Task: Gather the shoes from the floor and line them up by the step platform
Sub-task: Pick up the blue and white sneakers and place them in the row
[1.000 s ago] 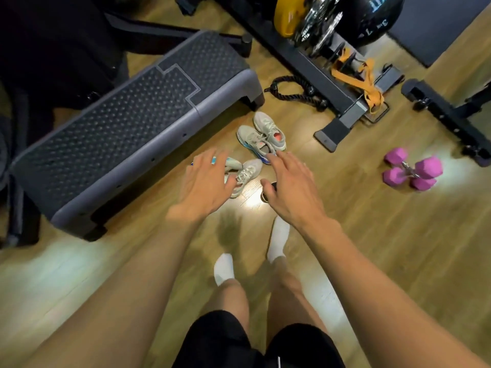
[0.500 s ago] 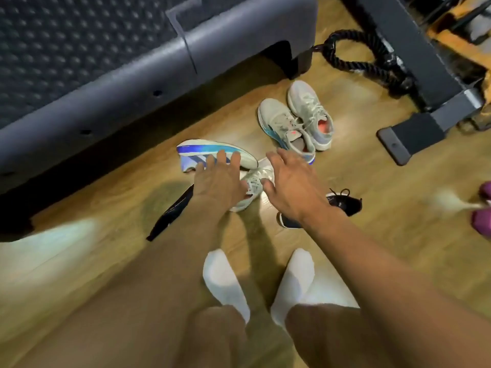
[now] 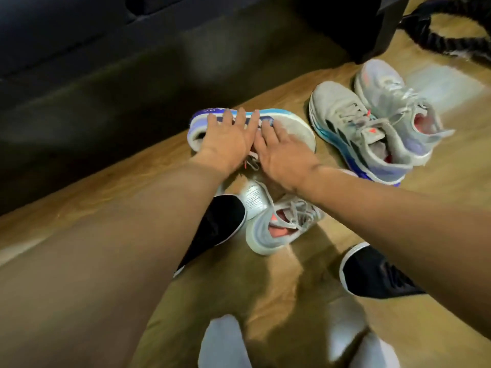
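Note:
A grey running shoe with a blue and purple sole (image 3: pixel 293 132) lies on its side on the wood floor, just in front of the dark step platform (image 3: pixel 106 49). My left hand (image 3: pixel 228 140) rests on its heel half with straight fingers reaching over the sole edge. My right hand (image 3: pixel 281 155) lies flat on its middle. A matching grey shoe with a pink lining (image 3: pixel 279 229) sits below my hands. Two more grey shoes (image 3: pixel 353 128) stand upright side by side at the right. Partly under my arms lie one black shoe (image 3: pixel 220 224) and another black shoe (image 3: pixel 372 277).
A thick black rope (image 3: pixel 441 38) coils at the top right beside the platform's dark foot (image 3: pixel 372 30). My feet in white socks (image 3: pixel 223 341) stand at the bottom edge. Bare wood floor (image 3: pixel 451 213) stretches to the right.
The view has dropped much closer to the floor. Both hands have reached forward from above the shoes and now touch the shoe lying on its side.

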Tool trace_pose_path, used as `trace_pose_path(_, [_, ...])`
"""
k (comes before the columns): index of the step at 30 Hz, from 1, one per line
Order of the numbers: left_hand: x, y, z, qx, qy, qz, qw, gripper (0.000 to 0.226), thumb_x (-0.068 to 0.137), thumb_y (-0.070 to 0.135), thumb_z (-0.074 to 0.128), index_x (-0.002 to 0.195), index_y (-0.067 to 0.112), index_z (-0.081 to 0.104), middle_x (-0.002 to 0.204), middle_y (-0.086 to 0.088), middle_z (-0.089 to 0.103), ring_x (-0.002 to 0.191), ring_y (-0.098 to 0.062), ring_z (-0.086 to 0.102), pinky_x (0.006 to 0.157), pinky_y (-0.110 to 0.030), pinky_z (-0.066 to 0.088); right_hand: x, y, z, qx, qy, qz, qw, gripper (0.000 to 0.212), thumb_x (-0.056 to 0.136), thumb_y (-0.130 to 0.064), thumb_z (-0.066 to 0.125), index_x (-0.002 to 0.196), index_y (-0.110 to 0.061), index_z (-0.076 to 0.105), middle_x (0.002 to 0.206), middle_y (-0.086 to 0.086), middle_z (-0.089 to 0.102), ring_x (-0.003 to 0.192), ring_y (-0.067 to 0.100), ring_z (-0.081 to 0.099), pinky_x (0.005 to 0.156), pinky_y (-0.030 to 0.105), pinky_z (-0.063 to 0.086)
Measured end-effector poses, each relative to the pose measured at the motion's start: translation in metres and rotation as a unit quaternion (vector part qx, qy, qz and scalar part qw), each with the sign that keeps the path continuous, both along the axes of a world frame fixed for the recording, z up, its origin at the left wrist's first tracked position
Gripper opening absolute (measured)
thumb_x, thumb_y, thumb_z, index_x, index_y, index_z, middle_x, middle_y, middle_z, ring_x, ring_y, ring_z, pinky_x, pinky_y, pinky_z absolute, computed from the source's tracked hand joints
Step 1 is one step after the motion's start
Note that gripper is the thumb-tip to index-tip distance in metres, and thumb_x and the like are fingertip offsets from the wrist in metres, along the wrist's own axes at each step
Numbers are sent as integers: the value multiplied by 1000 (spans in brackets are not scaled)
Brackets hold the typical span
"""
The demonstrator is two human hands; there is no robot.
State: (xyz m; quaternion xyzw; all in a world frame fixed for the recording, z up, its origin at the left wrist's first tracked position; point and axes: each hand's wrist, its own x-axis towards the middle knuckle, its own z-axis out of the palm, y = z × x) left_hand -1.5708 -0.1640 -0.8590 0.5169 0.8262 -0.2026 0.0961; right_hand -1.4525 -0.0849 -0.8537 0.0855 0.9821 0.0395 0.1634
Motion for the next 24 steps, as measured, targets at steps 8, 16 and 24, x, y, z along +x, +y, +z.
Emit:
trace_pose_path(8, [-35,19,5,118,-108,73,984,34,89,33,54,120,20,53,121,-6,59,109,-30,55,90,-50,48,-25,38,-20,8,12,-58,998,70,94,-23,52,150,-11,11,151,13,24,133,35,33,104,48,37])
trace_pose_path(16, [-36,-51,1,192,-4,-162,968,68,85,65,39,126,13,50,114,-9,53,92,-23,52,79,-38,46,-39,50,-31,-23,40,-52,998,71,85,-16,65,145,-20,27,146,7,36,131,32,37,103,48,38])
trace_pose_path(24, [-4,-21,1,59,57,-79,993,33,93,54,42,87,23,52,64,5,49,71,-19,49,78,-39,25,-30,69,-30,-144,105,-134,975,61,83,-29,66,136,-21,36,130,8,53,116,29,52,96,45,44])
